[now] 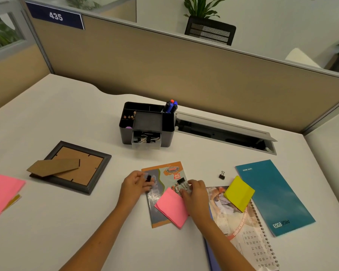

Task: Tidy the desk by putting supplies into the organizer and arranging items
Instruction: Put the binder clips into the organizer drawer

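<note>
while left grip [136,183] pinches black binder clip [148,178], right grip [194,190] state unclear

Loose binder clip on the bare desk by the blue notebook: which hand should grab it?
Probably right. The right hand is nearer that binder clip; the left hand is farther, already pinching a black clip.

Your bare forearms reach in from the near edge, converging toward the middle. Your left hand [135,184] is curled, fingers [145,178] pinched around a small black clip. Your right hand [196,193] lies palm down, its fingers bent and pressing low.
</note>
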### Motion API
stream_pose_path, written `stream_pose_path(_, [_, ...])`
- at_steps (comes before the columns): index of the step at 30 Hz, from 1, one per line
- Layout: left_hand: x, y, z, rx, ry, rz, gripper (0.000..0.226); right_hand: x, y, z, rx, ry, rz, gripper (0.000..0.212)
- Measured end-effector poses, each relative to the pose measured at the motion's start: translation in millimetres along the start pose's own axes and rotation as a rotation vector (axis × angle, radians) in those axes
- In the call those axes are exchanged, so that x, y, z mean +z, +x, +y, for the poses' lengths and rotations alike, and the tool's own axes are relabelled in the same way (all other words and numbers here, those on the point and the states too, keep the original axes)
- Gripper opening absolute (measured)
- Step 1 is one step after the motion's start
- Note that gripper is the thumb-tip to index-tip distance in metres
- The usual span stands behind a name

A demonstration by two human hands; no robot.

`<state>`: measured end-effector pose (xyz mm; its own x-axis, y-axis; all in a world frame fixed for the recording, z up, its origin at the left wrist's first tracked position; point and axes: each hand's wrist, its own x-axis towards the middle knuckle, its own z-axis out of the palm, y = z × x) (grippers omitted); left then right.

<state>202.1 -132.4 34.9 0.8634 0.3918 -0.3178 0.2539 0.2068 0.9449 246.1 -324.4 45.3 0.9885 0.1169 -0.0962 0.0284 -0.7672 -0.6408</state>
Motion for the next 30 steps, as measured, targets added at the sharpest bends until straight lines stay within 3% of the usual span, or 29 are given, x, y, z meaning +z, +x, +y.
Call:
stream_pose_path(4, [-9, 25, 43, 0.202, 0.073, 0.127, 0.007, 1, 9, 3, 0.051, -0.044, -0.023, 0.028])
stream_pose_path(6, [-14, 41, 65, 0.311, 0.179, 0.189, 0.001, 2, 9, 5, 0.052, -0.051, -0.001, 0.026])
stream_pose_path(10, [-20, 72, 92, 0.477, 0.469, 0.262, 0.012, 2, 9, 7, 0.023, -0.082, 0.033, 0.022])
stream_pose_path(17, [-17, 104, 84, 0.482, 0.873, 0.214, 0.019, 5, 13, 9, 0.028, -0.082, 0.061, 0.020])
stream_pose_path(23, [-15, 86, 74, 0.726, 0.909, 0.367, 0.025, 6, 17, 12, 0.076, -0.064, 0.065, 0.012])
stream_pose_path(30, [-38, 40, 16, 0.679, 0.869, 0.413, 0.026, -4, 29, -6, 0.066, 0.219, 0.183, 0.007])
